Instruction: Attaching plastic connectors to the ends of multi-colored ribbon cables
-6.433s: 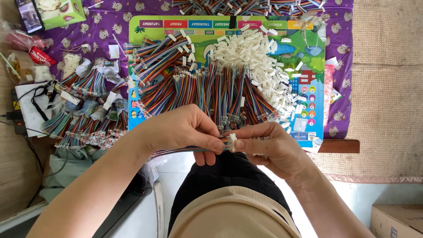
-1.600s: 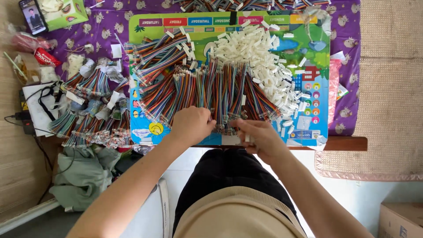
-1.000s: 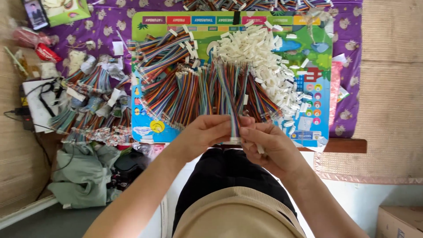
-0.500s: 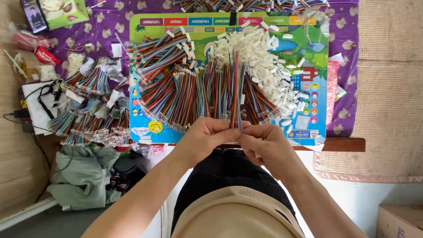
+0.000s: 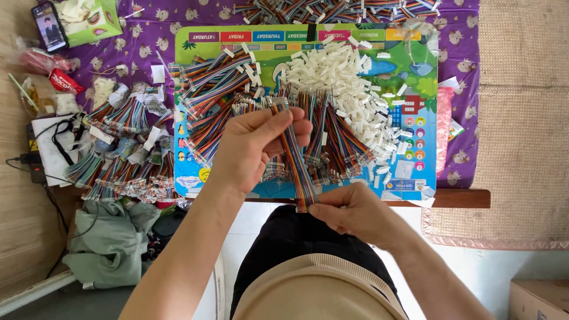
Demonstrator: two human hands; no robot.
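The left hand (image 5: 258,142) and right hand (image 5: 349,210) are pinching opposite ends of a rainbow ribbon cable (image 5: 294,160), which is probably handling light and limp, best gripped near its ends.

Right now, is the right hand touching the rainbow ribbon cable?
Touching. The head view shows the right hand pinching the lower end of the rainbow ribbon cable, while the left hand grips its upper part.

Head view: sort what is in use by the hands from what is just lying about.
In use:
- left hand
- right hand
- rainbow ribbon cable stretched between them
- loose cable pile
- white connector pile

Lying about:
- phone
- green tissue box
- grey-green cloth
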